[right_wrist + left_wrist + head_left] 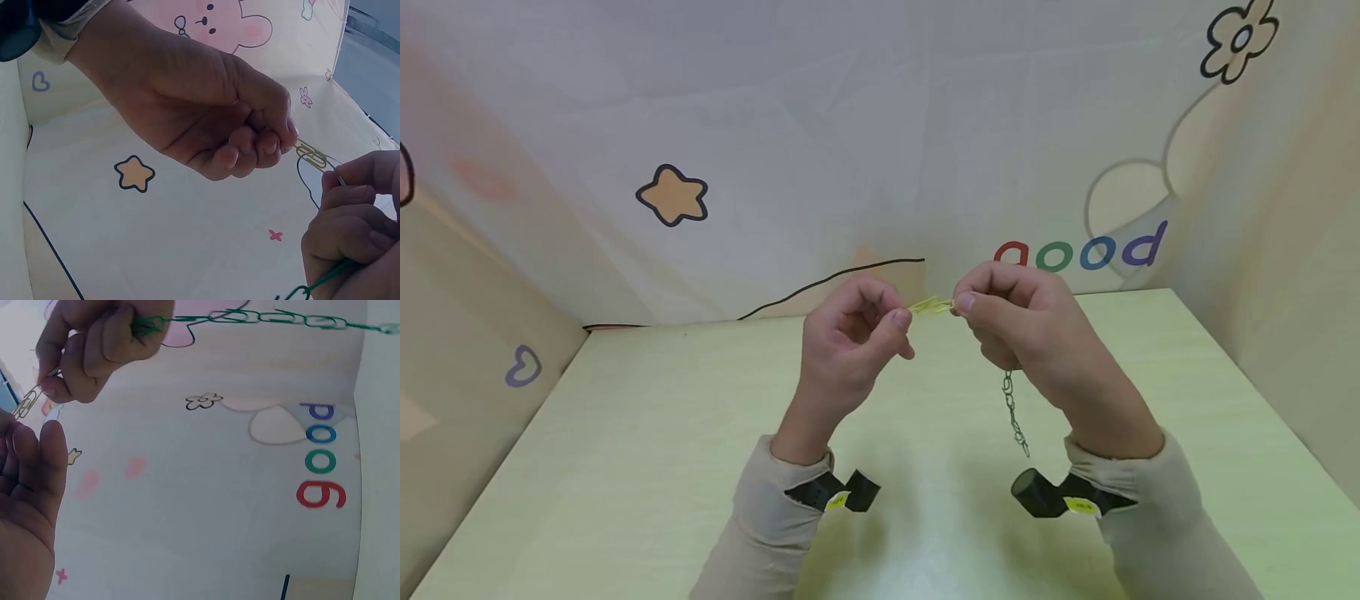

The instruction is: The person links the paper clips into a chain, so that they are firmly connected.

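Note:
Yellow paper clips (931, 306) stretch between the two hands, held above the table. My left hand (853, 337) pinches their left end between thumb and fingertip. At the other end, my right hand (1026, 321) pinches with thumb and forefinger, and a short silvery wire end (340, 180) shows at its fingertips. A chain of linked green paper clips (1013, 412) hangs from the curled lower fingers of the right hand, its upper part hidden in the palm. Several green links also show in the left wrist view.
A pale table (647, 433) lies beneath the hands. Behind it stands a printed cloth backdrop (820, 150) with a star, a flower and coloured letters, and more cloth closes both sides. Each wrist carries a small black camera on a strap, over light sleeves.

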Motion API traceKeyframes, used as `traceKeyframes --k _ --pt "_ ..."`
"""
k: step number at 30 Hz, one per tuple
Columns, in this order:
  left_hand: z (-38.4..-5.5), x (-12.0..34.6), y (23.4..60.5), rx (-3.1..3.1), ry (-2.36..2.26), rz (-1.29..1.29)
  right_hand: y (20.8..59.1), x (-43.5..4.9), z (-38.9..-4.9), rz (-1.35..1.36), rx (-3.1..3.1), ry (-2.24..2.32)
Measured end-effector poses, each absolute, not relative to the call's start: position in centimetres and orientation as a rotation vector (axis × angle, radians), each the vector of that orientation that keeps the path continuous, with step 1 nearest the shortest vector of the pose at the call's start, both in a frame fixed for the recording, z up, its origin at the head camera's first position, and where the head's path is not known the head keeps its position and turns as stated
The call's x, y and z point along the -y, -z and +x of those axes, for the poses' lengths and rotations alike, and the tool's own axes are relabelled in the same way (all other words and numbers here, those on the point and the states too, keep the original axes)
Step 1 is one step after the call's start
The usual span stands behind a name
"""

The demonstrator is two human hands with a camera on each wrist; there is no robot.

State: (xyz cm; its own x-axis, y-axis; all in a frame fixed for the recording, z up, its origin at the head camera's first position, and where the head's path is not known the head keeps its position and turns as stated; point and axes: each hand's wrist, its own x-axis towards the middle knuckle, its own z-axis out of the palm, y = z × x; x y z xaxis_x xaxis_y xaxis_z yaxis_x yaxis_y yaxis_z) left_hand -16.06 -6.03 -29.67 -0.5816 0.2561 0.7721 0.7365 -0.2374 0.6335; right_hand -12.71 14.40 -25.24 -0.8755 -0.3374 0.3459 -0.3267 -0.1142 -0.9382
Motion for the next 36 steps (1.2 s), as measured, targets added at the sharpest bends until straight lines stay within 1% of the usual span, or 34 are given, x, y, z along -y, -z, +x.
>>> traceKeyframes --k 5,13,17,26,36 --pt "-16.3 5.6 29.9 1.713 1.663 -1.215 25.2 -14.1 -12.7 -0.707 -1.971 2.302" --pt "-16.6 5.2 30.1 1.688 1.514 -1.210 25.4 -13.4 -12.8 -0.586 -1.804 2.413" --pt "-16.6 4.7 30.1 1.700 1.444 -1.167 25.5 -13.0 -13.1 -0.528 -1.645 2.474" --pt "-16.1 4.0 30.6 1.726 1.508 -1.046 25.9 -12.3 -13.2 -0.434 -1.427 2.581" --pt "-16.2 4.3 30.5 1.752 1.557 -1.061 25.5 -12.9 -13.3 -0.450 -1.531 2.632"
